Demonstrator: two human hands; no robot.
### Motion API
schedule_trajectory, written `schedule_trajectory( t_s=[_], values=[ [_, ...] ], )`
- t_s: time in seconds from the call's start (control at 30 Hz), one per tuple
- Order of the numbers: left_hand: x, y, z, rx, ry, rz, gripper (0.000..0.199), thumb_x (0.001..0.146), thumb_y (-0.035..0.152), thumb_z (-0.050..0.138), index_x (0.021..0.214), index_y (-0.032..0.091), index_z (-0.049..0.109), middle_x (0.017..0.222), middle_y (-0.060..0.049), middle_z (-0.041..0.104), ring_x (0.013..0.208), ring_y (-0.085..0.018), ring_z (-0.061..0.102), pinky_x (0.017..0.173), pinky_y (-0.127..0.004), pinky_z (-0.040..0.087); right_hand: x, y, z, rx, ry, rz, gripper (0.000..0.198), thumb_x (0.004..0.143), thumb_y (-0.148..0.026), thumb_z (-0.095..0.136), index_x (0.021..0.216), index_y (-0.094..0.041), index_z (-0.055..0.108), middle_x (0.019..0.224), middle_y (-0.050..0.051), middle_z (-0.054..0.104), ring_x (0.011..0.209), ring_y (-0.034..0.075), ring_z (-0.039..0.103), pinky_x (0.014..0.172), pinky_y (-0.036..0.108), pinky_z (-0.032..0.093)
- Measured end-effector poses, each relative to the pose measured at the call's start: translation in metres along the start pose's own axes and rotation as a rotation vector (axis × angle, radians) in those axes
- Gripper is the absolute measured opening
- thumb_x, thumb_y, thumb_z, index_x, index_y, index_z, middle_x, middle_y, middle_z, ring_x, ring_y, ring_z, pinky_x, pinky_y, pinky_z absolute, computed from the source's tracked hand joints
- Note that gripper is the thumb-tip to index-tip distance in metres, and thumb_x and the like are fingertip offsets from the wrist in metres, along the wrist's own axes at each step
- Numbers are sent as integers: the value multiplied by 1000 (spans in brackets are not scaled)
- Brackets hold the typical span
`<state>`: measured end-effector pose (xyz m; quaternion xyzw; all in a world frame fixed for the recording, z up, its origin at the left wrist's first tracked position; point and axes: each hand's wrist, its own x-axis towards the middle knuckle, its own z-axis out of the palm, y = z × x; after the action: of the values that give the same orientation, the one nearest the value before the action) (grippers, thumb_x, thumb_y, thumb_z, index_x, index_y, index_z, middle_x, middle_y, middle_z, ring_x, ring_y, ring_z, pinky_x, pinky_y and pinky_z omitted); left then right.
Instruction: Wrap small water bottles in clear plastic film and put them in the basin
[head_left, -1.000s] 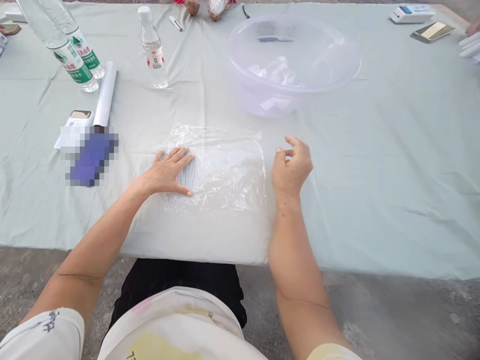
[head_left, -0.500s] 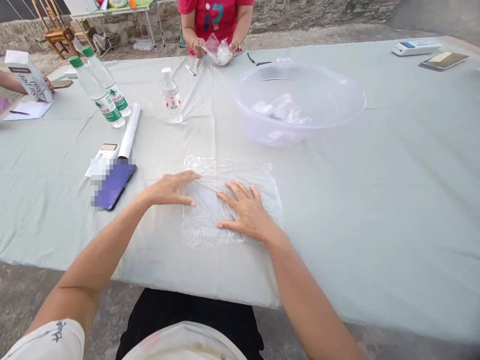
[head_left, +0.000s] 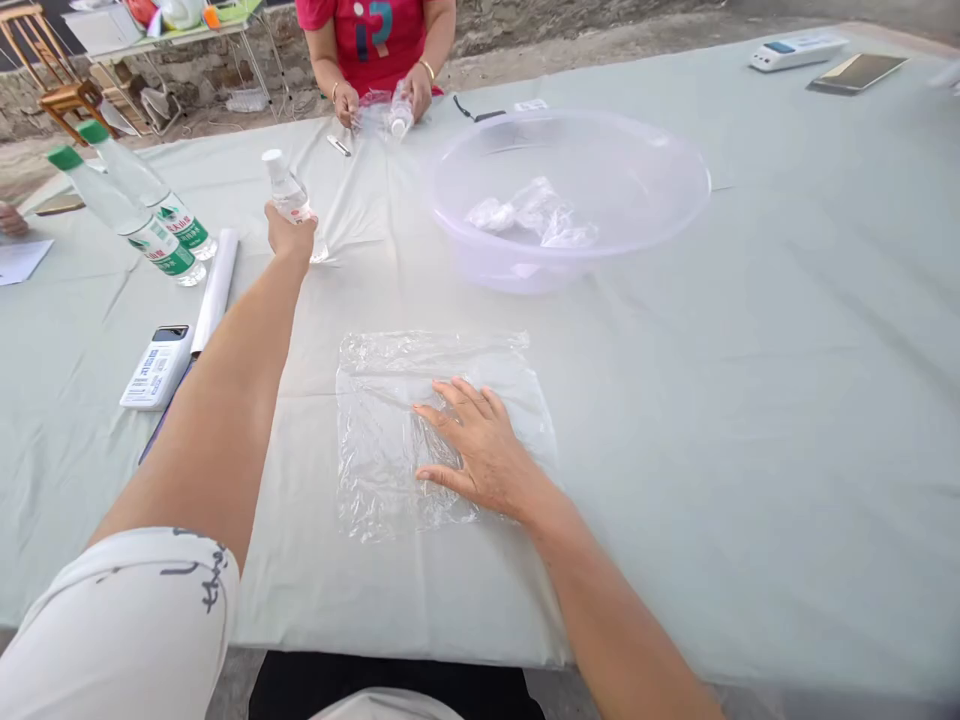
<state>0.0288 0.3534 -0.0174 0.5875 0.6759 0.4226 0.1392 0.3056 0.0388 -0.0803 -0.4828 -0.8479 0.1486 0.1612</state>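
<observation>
My left hand (head_left: 291,236) reaches far forward and is wrapped round the small clear water bottle (head_left: 283,182) with a white cap. The bottle stands on the cloth, tilted slightly in view, and its lower part is partly covered by my fingers. My right hand (head_left: 472,445) lies flat with fingers spread on a clear plastic bag (head_left: 375,430), pressing it to the table in front of me. Wrinkles run through the bag, which is spread out roughly square.
A translucent basin (head_left: 517,265) holds several crumpled plastic-wrapped items. Two green-capped bottles (head_left: 161,250), a paper roll (head_left: 217,285) and a white device (head_left: 157,368) lie left. Opposite, a person (head_left: 379,45) handles a bottle and plastic. Another device (head_left: 799,52) sits far right.
My left hand has left the bag's left edge, moved forward and closed round the small bottle. My right hand stays on the bag. Opposite, the person's bottle has turned cap-down.
</observation>
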Motion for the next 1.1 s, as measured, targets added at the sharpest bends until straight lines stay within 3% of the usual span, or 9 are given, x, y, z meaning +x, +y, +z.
schedule_trajectory(
  t_s=[0.2,0.3,0.43,0.57,0.7,0.83,0.9,1.0,1.1],
  values=[
    [-38,21,-18,-115,-19,-136,45,91,21,70,121,15,37,116,2,55,94,-4,47,94,-26,42,-2,3,-5,72,164,25,69,95,-71,36,140,-22,56,153,15,47,150,35,32,119,62,23],
    [-76,30,-46,-215,-137,-207,39,91,35,70,115,19,44,106,3,57,90,-8,49,87,-30,46,-1,5,-5,107,243,71,62,98,-65,37,134,-22,61,147,14,54,144,31,41,119,56,28],
    [-141,44,-87,-352,-355,-183,27,89,41,63,101,19,56,93,0,63,84,-12,59,79,-31,51,2,8,-6,203,389,159,50,100,-56,38,124,-23,67,134,11,65,131,28,55,114,50,38],
    [-216,59,-103,-451,-599,-251,34,79,47,67,95,17,64,93,-6,68,88,-21,67,78,-38,56,-2,-2,-11,390,506,219,50,98,-60,42,118,-24,68,117,10,72,101,24,68,92,44,55],
    [-266,67,-95,-563,-806,-289,29,77,40,70,92,15,69,92,-7,70,87,-21,69,82,-40,57,-9,-27,-12,667,304,190,63,95,-62,48,146,-25,46,126,10,70,83,19,70,75,36,59],
    [-284,63,-87,-651,-889,-328,25,81,37,66,92,16,70,93,-7,70,85,-19,68,83,-38,55,-10,-46,-5,768,102,127,82,97,-60,45,162,-29,5,132,10,67,84,19,71,71,35,59],
    [-287,59,-90,-649,-921,-325,30,83,42,65,96,16,70,95,-8,70,86,-19,67,83,-37,55,-8,-52,-3,812,64,153,83,99,-56,43,162,-29,-4,123,9,71,82,19,71,71,36,60],
    [-291,47,-102,-572,-904,-321,42,86,51,62,109,16,67,106,-10,69,92,-22,68,82,-38,55,-5,-59,0,852,20,208,74,101,-52,39,162,-29,4,103,6,74,72,19,69,67,38,60],
    [-299,29,-114,-330,-617,-254,45,89,46,58,126,21,58,119,-9,64,95,-21,66,80,-37,55,-2,-66,3,749,13,212,64,101,-51,38,159,-29,21,85,2,69,67,18,65,59,34,59]
  ],
)
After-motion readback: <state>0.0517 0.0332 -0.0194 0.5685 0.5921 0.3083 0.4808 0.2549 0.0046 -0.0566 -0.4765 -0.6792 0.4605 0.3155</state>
